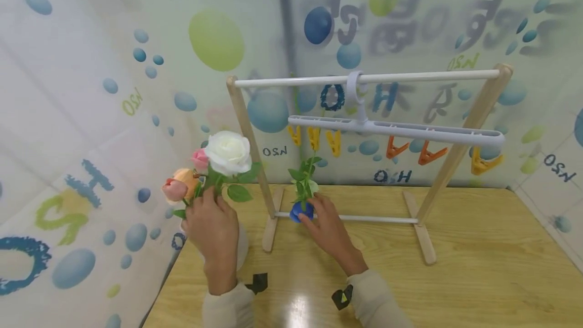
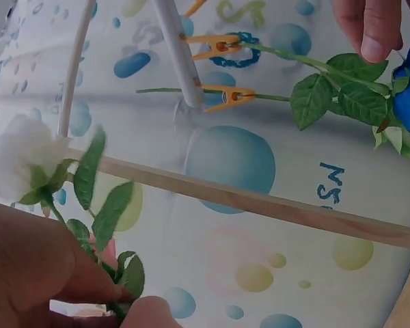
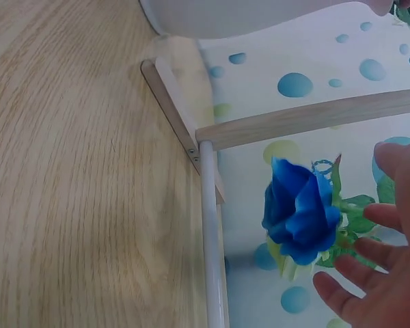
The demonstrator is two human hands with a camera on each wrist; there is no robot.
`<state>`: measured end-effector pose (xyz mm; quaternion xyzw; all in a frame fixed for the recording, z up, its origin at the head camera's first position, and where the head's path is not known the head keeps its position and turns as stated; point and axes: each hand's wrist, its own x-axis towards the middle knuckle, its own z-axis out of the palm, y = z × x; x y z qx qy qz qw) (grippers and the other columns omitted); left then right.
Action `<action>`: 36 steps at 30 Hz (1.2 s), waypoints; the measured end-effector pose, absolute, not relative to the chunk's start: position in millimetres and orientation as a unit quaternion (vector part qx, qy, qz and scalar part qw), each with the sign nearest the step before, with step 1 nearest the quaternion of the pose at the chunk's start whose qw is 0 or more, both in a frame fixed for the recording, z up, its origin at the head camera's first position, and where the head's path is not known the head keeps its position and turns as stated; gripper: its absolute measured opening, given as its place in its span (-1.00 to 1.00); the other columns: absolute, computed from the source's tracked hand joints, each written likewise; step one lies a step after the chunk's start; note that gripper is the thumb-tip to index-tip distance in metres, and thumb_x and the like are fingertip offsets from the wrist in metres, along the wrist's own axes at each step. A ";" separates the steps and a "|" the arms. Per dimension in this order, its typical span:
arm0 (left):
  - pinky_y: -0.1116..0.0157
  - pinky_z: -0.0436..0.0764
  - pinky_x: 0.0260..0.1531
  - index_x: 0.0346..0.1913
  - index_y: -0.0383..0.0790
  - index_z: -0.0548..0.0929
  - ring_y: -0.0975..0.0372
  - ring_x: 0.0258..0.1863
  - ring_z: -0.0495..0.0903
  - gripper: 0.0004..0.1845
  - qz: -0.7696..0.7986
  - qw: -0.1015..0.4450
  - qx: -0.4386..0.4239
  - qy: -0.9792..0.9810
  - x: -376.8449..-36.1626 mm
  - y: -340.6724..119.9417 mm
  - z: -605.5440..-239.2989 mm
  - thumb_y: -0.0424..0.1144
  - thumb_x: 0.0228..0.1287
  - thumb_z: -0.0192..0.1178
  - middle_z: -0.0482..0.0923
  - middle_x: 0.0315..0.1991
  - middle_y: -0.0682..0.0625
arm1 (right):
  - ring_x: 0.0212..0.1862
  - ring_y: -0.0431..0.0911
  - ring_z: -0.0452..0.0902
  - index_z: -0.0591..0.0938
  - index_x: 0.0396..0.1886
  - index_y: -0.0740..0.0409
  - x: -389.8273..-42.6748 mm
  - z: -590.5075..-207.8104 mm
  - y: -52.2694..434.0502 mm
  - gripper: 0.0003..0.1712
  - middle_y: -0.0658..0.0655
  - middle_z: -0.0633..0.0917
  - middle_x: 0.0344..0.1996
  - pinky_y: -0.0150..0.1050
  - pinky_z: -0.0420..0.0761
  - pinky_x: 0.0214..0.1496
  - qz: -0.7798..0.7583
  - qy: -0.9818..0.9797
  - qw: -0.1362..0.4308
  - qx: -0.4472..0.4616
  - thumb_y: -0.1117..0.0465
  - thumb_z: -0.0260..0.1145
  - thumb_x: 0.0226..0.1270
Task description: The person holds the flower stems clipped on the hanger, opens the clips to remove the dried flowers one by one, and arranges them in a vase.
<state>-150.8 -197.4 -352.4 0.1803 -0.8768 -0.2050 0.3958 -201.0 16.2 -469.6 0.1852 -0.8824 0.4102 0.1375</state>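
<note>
Left hand (image 1: 213, 227) curled in a pinch, right hand (image 1: 331, 229) held out, loosely spread

Booth-like space, kind of room unclear: bubble-printed sheeting (image 1: 216, 39) on three sides of wood-grain table (image 1: 492, 247).

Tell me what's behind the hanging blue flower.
A pale flower peeks out behind the blue flower; in the head view, a low white bar passes behind too. The parts of both that the blue petals cover can't be seen.
</note>
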 end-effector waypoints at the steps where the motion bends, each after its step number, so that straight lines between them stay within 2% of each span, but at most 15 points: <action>1: -0.24 0.43 -0.23 -0.14 -0.38 0.67 -0.29 -0.22 0.57 -0.82 -0.203 0.392 0.182 -0.878 -150.3 -198.5 -353.2 -0.35 0.35 0.13 0.67 -0.26 -0.35 | 0.34 0.19 0.38 0.49 0.27 0.25 -201.2 -469.5 15.4 -0.44 0.31 0.45 0.32 0.14 0.44 0.30 0.411 -0.881 0.137 0.187 -0.01 0.24 0.45; 5: -0.24 0.43 -0.22 -0.29 -0.42 0.68 -0.29 -0.21 0.57 -0.84 -0.201 0.386 0.181 -0.882 -147.9 -201.0 -355.3 -0.37 0.29 0.15 0.69 -0.31 -0.34 | 0.27 0.17 0.46 0.47 0.27 0.27 -201.1 -469.9 12.5 -0.45 0.29 0.54 0.23 0.11 0.47 0.26 0.415 -0.881 0.131 0.186 0.02 0.26 0.44; 12: -0.22 0.41 -0.15 -0.23 -0.41 0.69 -0.26 -0.16 0.57 -0.78 -0.206 0.356 0.184 -0.893 -145.4 -202.3 -353.9 -0.30 0.35 0.12 0.70 -0.23 -0.33 | 0.14 0.15 0.54 0.44 0.28 0.28 -198.9 -470.0 8.8 -0.41 0.25 0.65 0.06 0.11 0.53 0.15 0.415 -0.885 0.116 0.176 0.01 0.27 0.43; 16: -0.25 0.40 -0.03 -0.08 -0.51 0.61 -0.29 -0.08 0.54 -0.76 -0.226 0.356 0.186 -0.887 -141.5 -201.2 -351.5 -0.35 0.33 0.16 0.64 -0.14 -0.42 | 0.04 0.11 0.58 0.46 0.24 0.26 -196.9 -468.2 7.8 -0.44 0.18 0.70 -0.07 0.06 0.57 0.03 0.413 -0.887 0.113 0.170 0.00 0.27 0.43; 19: -0.23 0.38 0.02 0.11 -0.54 0.48 -0.30 -0.02 0.47 -0.64 -0.254 0.365 0.191 -0.875 -138.4 -199.2 -348.1 -0.39 0.32 0.17 0.54 -0.05 -0.45 | -0.04 0.08 0.60 0.51 0.19 0.26 -196.2 -467.1 7.3 -0.47 0.11 0.72 -0.17 0.00 0.58 -0.04 0.404 -0.890 0.125 0.170 -0.01 0.28 0.41; 23: -0.17 0.37 0.03 0.28 -0.47 0.33 -0.23 0.05 0.41 -0.49 -0.287 0.424 0.187 -0.838 -136.2 -192.0 -345.4 -0.38 0.33 0.17 0.42 0.05 -0.41 | -0.21 -0.03 0.58 0.61 0.04 0.22 -196.4 -466.7 6.6 -0.59 -0.01 0.68 -0.35 -0.15 0.55 -0.19 0.391 -0.891 0.149 0.179 0.00 0.30 0.39; 27: -0.05 0.44 0.14 0.20 -0.47 0.39 -0.15 0.09 0.44 -0.56 -0.307 0.555 0.119 -0.764 -138.6 -175.1 -346.3 -0.46 0.28 0.17 0.43 0.06 -0.39 | -0.31 -0.15 0.52 0.67 -0.22 0.12 -194.7 -464.2 6.1 -0.75 -0.09 0.62 -0.46 -0.24 0.52 -0.28 0.384 -0.894 0.151 0.176 0.01 0.31 0.39; 29: 0.03 0.52 0.06 0.10 -0.50 0.47 -0.12 0.01 0.50 -0.64 -0.311 0.599 0.055 -0.736 -141.5 -163.8 -346.5 -0.51 0.24 0.15 0.49 -0.02 -0.38 | -0.30 -0.17 0.54 0.69 -0.30 0.10 -193.6 -463.3 6.2 -0.76 -0.08 0.63 -0.45 -0.24 0.55 -0.27 0.381 -0.896 0.149 0.174 0.02 0.30 0.39; 31: 0.11 0.58 -0.08 0.01 -0.50 0.54 -0.06 -0.12 0.56 -0.72 -0.311 0.606 -0.009 -0.732 -144.7 -152.3 -347.2 -0.53 0.23 0.13 0.54 -0.15 -0.33 | -0.28 -0.14 0.58 0.70 -0.35 0.08 -192.3 -462.6 6.5 -0.76 -0.06 0.65 -0.44 -0.23 0.59 -0.25 0.378 -0.897 0.149 0.175 0.02 0.30 0.40; 33: 0.14 0.59 -0.27 -0.05 -0.47 0.59 -0.01 -0.26 0.60 -0.78 -0.314 0.583 -0.065 -0.747 -149.1 -141.5 -348.5 -0.50 0.26 0.12 0.58 -0.26 -0.26 | -0.28 -0.13 0.59 0.70 -0.37 0.07 -191.7 -462.8 7.0 -0.77 -0.05 0.66 -0.43 -0.24 0.60 -0.24 0.375 -0.897 0.151 0.178 0.04 0.31 0.40; 36: 0.19 0.60 -0.48 -0.05 -0.39 0.63 0.09 -0.37 0.65 -0.81 -0.319 0.510 -0.109 -0.791 -158.5 -125.5 -350.3 -0.42 0.34 0.12 0.62 -0.33 -0.15 | -0.30 -0.13 0.59 0.69 -0.39 0.05 -191.0 -463.9 7.9 -0.81 -0.06 0.65 -0.45 -0.25 0.60 -0.26 0.367 -0.900 0.152 0.182 0.07 0.33 0.38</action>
